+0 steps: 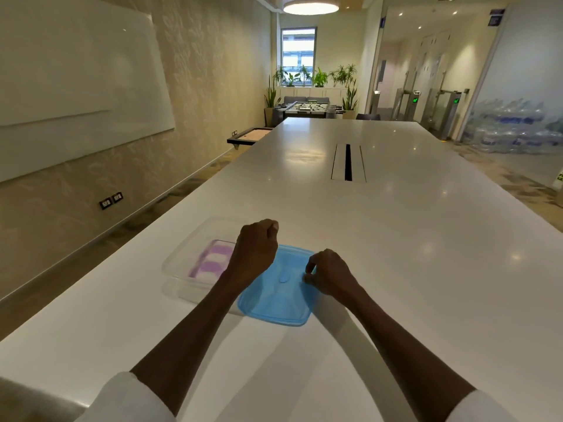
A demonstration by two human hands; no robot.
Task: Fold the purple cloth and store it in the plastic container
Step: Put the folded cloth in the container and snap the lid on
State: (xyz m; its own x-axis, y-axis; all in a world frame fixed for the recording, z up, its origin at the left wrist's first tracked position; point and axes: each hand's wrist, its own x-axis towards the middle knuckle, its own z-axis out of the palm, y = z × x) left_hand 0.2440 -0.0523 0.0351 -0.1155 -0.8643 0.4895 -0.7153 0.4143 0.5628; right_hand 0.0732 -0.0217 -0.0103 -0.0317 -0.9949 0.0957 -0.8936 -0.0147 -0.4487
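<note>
One view only, taken from the person's head, looking forward and steeply down along a long white table [396,239]; the wide lens bends the table edges and the walls outward. Both forearms enter from the bottom edge, so the near end of the table lies close beneath the camera; the far end, a window [298,53] and plants [320,77] sit small and distant at the top; with no second view, nothing is shared
</note>
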